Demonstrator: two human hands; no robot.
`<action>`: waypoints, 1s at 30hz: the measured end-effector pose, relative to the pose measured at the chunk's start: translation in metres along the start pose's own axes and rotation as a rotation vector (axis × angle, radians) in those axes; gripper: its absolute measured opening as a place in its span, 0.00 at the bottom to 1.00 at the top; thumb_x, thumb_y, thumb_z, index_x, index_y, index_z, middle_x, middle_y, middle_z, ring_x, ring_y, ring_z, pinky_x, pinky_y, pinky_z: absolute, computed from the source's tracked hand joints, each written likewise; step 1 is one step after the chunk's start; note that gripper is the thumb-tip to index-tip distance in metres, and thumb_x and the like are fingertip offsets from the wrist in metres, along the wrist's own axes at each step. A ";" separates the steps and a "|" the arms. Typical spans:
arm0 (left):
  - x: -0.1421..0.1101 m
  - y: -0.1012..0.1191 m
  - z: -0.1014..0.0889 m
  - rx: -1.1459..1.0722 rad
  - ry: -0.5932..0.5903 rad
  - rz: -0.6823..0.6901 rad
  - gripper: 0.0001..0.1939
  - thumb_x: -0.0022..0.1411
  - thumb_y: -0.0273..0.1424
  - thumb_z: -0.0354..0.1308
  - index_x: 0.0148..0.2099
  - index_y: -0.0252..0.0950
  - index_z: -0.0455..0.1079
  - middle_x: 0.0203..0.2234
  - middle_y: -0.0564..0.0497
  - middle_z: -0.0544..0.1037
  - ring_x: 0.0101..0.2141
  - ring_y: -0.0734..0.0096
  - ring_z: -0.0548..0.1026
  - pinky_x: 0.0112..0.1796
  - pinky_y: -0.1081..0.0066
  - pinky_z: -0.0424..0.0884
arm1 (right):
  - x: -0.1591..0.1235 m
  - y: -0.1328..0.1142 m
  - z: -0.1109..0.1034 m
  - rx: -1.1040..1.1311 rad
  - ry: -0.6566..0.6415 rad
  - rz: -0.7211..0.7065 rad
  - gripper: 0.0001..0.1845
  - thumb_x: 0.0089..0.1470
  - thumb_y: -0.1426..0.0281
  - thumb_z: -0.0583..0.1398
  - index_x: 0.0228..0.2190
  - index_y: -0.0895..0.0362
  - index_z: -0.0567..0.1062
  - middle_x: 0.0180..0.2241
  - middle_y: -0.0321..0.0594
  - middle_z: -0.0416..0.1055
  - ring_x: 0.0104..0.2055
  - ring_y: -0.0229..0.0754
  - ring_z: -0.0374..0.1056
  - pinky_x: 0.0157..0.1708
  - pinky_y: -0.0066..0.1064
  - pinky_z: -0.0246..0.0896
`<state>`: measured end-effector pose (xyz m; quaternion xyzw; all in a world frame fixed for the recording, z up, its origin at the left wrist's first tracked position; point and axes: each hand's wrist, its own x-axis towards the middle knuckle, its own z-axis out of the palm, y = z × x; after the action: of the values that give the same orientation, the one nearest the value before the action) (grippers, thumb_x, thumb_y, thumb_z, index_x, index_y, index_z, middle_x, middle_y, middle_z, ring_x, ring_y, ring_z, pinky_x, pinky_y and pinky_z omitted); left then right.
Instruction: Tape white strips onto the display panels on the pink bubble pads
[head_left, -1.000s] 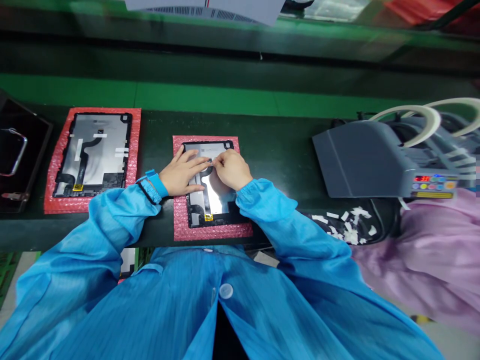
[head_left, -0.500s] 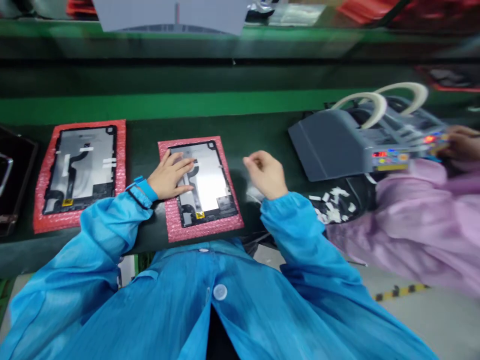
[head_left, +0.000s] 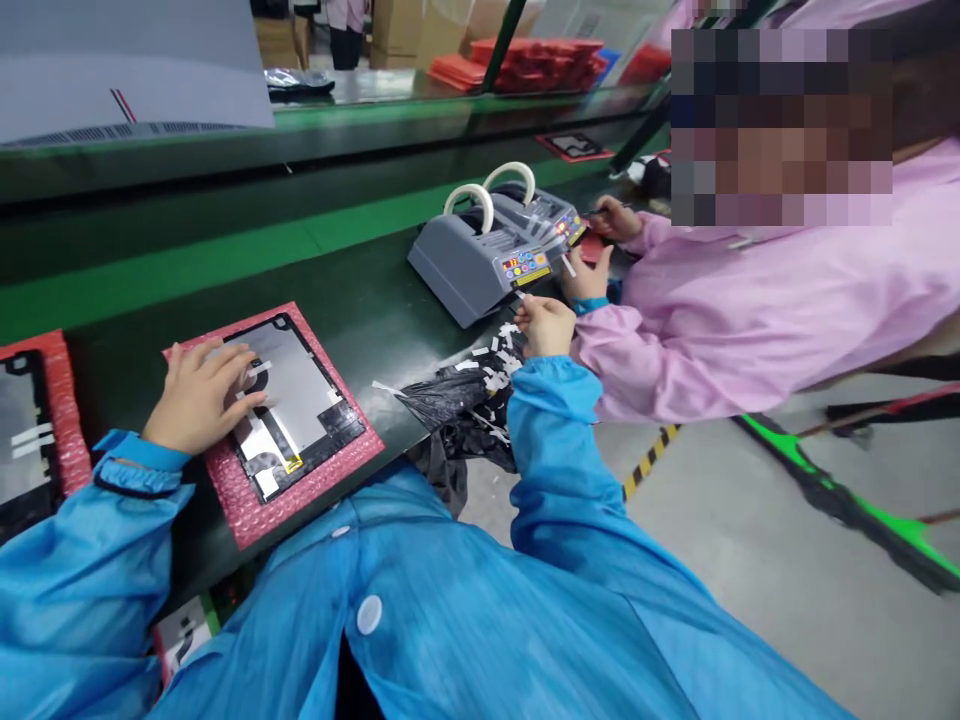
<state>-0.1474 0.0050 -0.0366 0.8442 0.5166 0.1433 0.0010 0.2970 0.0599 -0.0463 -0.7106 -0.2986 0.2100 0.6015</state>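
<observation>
My left hand (head_left: 201, 398) lies with fingers spread over the left edge of a tablet screen panel (head_left: 300, 385). The panel's grey back faces up, with a black flex cable, white tape strips and a yellow-edged connector. Under it is a pink bubble-wrap sheet (head_left: 251, 515). Away to the right, my right hand (head_left: 547, 328) is closed in a pinch at the front of a grey tape dispenser (head_left: 457, 265). A small white piece of tape (head_left: 520, 294) shows at its fingertips.
Black plastic with white tape scraps (head_left: 495, 375) lies at the table edge below the dispenser. A second panel (head_left: 26, 430) on red wrap sits far left. At right, a co-worker's hands (head_left: 589, 270) are by another dispenser (head_left: 544, 215). A shelf (head_left: 360, 120) runs along the back.
The view has swung to the right. My right hand has gone from beside the panel to the tape dispenser and now pinches white tape. My left hand stays on the panel.
</observation>
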 end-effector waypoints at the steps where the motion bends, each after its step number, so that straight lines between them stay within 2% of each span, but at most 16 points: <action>1: 0.000 0.002 0.000 0.017 0.004 -0.005 0.20 0.61 0.43 0.49 0.52 0.41 0.66 0.51 0.43 0.72 0.53 0.43 0.64 0.52 0.33 0.51 | -0.002 0.001 0.000 -0.002 0.044 -0.035 0.11 0.48 0.70 0.59 0.19 0.57 0.63 0.16 0.30 0.61 0.19 0.30 0.59 0.20 0.22 0.54; 4: 0.001 0.003 0.001 0.028 0.030 -0.004 0.20 0.61 0.44 0.48 0.50 0.39 0.67 0.51 0.40 0.72 0.53 0.44 0.64 0.53 0.37 0.54 | -0.006 0.007 -0.004 0.019 0.123 -0.081 0.09 0.50 0.68 0.57 0.22 0.57 0.64 0.19 0.30 0.64 0.21 0.31 0.61 0.21 0.21 0.57; 8: 0.007 0.006 0.001 0.021 0.082 -0.006 0.19 0.63 0.44 0.46 0.47 0.38 0.68 0.47 0.41 0.72 0.51 0.49 0.65 0.53 0.45 0.59 | -0.007 0.011 -0.005 0.113 0.073 0.010 0.12 0.53 0.60 0.55 0.29 0.55 0.61 0.25 0.32 0.69 0.23 0.30 0.65 0.16 0.18 0.53; 13: 0.012 0.010 0.003 -0.002 0.103 0.022 0.16 0.63 0.42 0.47 0.45 0.41 0.69 0.43 0.43 0.71 0.47 0.51 0.67 0.50 0.51 0.64 | 0.001 0.006 0.001 0.146 0.053 0.000 0.15 0.52 0.58 0.56 0.31 0.53 0.57 0.26 0.33 0.70 0.25 0.34 0.69 0.15 0.19 0.53; 17: 0.012 0.010 0.008 -0.056 0.099 0.042 0.16 0.62 0.40 0.48 0.45 0.40 0.71 0.42 0.42 0.72 0.47 0.49 0.67 0.48 0.50 0.64 | 0.008 0.005 0.008 0.134 0.080 0.012 0.16 0.49 0.63 0.59 0.32 0.52 0.55 0.24 0.31 0.67 0.25 0.36 0.69 0.16 0.20 0.53; 20: 0.012 0.010 0.011 -0.098 0.094 0.049 0.16 0.61 0.40 0.49 0.45 0.41 0.72 0.42 0.41 0.72 0.46 0.48 0.68 0.48 0.47 0.64 | 0.009 0.002 0.010 0.089 0.139 0.028 0.18 0.47 0.70 0.59 0.36 0.53 0.55 0.26 0.31 0.68 0.27 0.37 0.70 0.19 0.23 0.58; 22: 0.013 0.012 0.011 -0.129 0.101 0.049 0.15 0.61 0.40 0.49 0.44 0.41 0.72 0.42 0.42 0.73 0.47 0.49 0.68 0.49 0.47 0.64 | 0.002 -0.003 0.007 0.011 0.180 -0.035 0.19 0.47 0.73 0.58 0.39 0.54 0.55 0.27 0.32 0.69 0.31 0.38 0.71 0.26 0.27 0.63; 24: 0.013 0.017 0.009 -0.189 0.103 0.036 0.15 0.62 0.41 0.49 0.44 0.41 0.72 0.41 0.43 0.74 0.47 0.51 0.69 0.49 0.49 0.64 | -0.015 -0.010 0.003 -0.101 0.204 -0.190 0.22 0.47 0.73 0.58 0.43 0.55 0.55 0.30 0.35 0.69 0.35 0.39 0.71 0.33 0.32 0.65; 26: 0.014 0.027 0.005 -0.288 0.079 0.013 0.16 0.62 0.43 0.49 0.43 0.40 0.72 0.41 0.44 0.75 0.46 0.54 0.70 0.50 0.51 0.65 | -0.042 -0.020 0.004 -0.174 0.109 -0.354 0.24 0.47 0.70 0.59 0.45 0.55 0.55 0.32 0.38 0.70 0.38 0.41 0.70 0.38 0.35 0.65; 27: 0.015 0.033 0.003 -0.347 0.060 0.000 0.17 0.62 0.44 0.49 0.44 0.40 0.72 0.41 0.45 0.75 0.45 0.56 0.71 0.49 0.53 0.66 | -0.059 -0.024 0.007 -0.179 -0.005 -0.405 0.26 0.47 0.68 0.60 0.46 0.54 0.55 0.33 0.38 0.70 0.38 0.42 0.70 0.38 0.36 0.64; 30: 0.023 0.055 -0.002 -0.526 0.007 -0.045 0.21 0.62 0.47 0.48 0.44 0.37 0.72 0.40 0.46 0.77 0.41 0.63 0.73 0.46 0.61 0.69 | -0.107 -0.036 0.030 -0.104 -0.489 -0.417 0.28 0.47 0.62 0.61 0.46 0.52 0.55 0.31 0.36 0.70 0.35 0.41 0.70 0.37 0.36 0.65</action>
<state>-0.0906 -0.0008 -0.0208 0.8026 0.4804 0.2754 0.2219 0.1924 0.0124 -0.0228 -0.5924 -0.5834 0.2313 0.5051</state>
